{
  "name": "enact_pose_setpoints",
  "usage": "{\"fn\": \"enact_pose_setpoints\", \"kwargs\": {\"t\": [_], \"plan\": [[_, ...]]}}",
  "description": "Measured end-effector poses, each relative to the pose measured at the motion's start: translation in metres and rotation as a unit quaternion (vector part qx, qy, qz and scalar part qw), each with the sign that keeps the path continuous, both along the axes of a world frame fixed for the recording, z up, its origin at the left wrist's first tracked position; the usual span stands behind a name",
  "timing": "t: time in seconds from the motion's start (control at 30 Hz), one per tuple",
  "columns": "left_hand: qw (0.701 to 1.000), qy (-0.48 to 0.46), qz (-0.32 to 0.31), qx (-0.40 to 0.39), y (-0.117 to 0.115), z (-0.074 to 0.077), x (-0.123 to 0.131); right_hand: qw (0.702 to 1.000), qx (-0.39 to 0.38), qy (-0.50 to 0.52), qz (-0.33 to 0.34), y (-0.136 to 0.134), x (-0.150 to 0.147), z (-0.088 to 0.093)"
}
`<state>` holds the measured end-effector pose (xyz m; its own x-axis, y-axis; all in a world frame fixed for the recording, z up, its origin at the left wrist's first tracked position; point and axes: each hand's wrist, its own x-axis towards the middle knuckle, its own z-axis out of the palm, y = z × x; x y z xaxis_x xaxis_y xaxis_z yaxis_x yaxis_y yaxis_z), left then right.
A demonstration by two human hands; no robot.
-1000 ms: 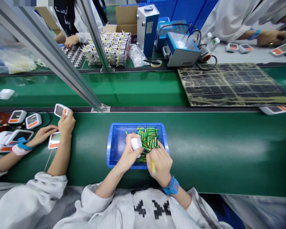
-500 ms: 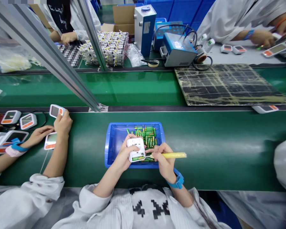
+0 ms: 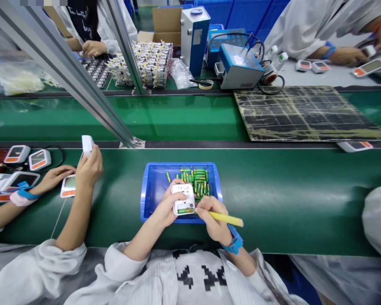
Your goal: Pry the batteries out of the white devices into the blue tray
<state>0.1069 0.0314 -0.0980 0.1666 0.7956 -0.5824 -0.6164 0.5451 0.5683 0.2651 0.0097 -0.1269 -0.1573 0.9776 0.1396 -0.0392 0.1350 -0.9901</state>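
Head view: left hand point(image 3: 167, 209) closes around a white battery case point(image 3: 183, 197) (green battery point(image 3: 186, 210) in its slot) over a blue tray point(image 3: 180, 166), right hand point(image 3: 213, 220) pinching a yellow stick point(image 3: 225, 218)

**"What's the person wearing?"**

"A white smock point(image 3: 152, 275) with fine vertical ribbing, I think, though the steep view makes that hard to swear to."

**"Any markings?"**

"Blocky black pixel-like shapes point(image 3: 198, 273) across the chest, set in two matching groups."

**"And the sleeves?"**

"Loose and white, gathered into soft folds at the cuffs point(image 3: 120, 254)."

**"Anything on the wrists?"**

"A bright blue strap point(image 3: 234, 241) with a squared, thicker section, just behind the right hand point(image 3: 213, 220)."
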Motion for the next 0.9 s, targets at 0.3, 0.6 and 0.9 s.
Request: {"fn": "enact_pose_setpoints", "kwargs": {"t": [0.3, 0.6, 0.9], "plan": [[0.996, 0.063, -0.019, 0.067, -0.004, -0.003, -0.005, 0.997, 0.012, 0.024, -0.070, -0.003, 0.000, -0.007], [0.869, 0.372, -0.198, 0.261, 0.008, -0.022, -0.153, 0.995, 0.087, 0.003, -0.047, -0.003, -0.001, 0.002], [0.705, 0.558, -0.239, 0.367, -0.005, -0.020, -0.155, 0.965, -0.193, 0.175, -0.034, 0.017, -0.002, 0.001]]}}
